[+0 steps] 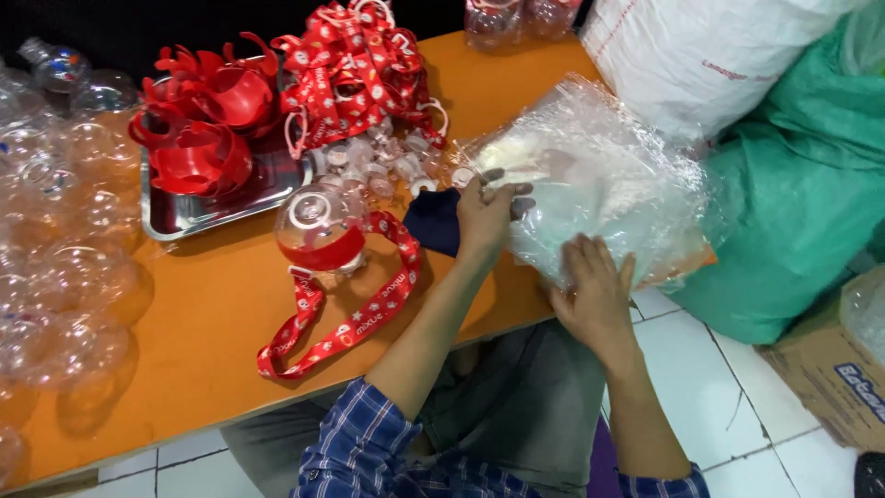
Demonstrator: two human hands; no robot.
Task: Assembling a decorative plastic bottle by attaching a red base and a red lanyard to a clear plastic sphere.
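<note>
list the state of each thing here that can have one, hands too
left hand: gripping the top edge of the clear plastic bag
right hand: flat against the bag's lower side
clear plastic bag: crinkled, bulging, overhanging the table edge
red strap: looped loose on the orange table, attached to a clear ball
metal tray: loaded with red parts

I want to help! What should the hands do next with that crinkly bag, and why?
Probably pull the clear plastic bag open. The left hand pinches its edge while the right hand presses flat on its side, and the bag hangs partly off the orange table, so steadying it comes first.
</note>
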